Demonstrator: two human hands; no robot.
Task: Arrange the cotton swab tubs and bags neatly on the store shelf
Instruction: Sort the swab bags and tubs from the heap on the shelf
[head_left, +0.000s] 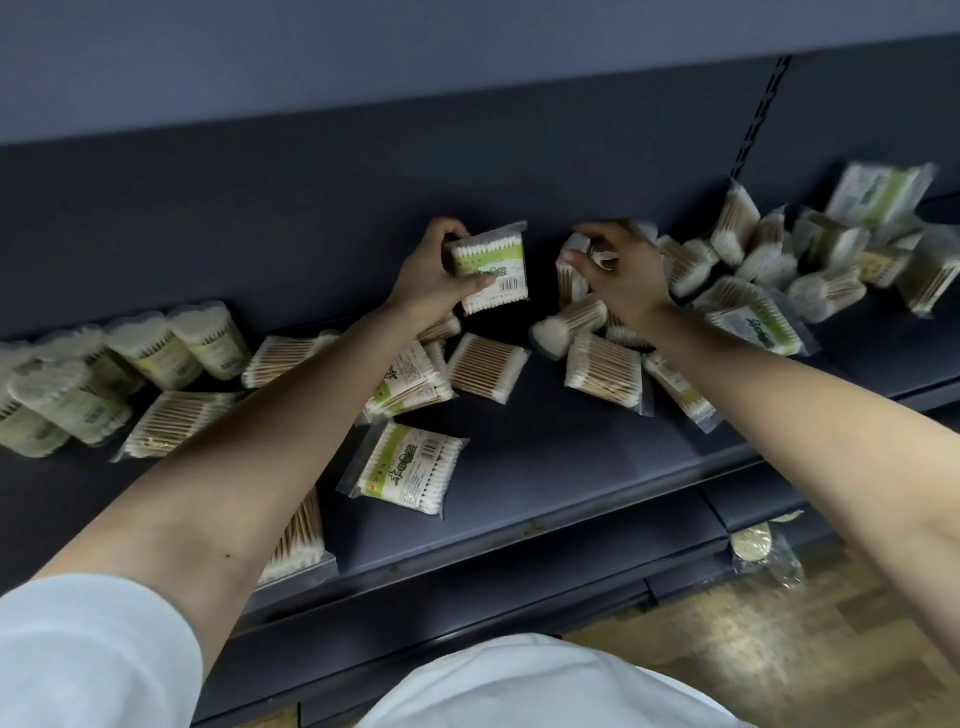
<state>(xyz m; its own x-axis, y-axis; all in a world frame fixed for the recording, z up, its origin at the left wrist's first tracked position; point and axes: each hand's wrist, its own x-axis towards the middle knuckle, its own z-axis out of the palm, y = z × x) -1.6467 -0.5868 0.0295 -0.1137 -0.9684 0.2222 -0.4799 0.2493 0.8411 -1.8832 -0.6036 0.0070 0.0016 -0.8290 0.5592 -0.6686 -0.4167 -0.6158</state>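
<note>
Left hand (431, 280) clasping a green-labelled swab bag (491, 270), loose bags (410, 384) below its wrist; right hand (623, 280) alongside, pinching clear packaging (602, 258) atop the heap (602, 366) beneath its palm.

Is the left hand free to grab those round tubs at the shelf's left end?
Probably not yet: the left hand grips a bag. The tubs lie uncovered left of that arm, so once it lets go nothing seems to block them.

Head-worn view (wide-angle), facing forward and down, close over the shelf (571, 457)
</note>
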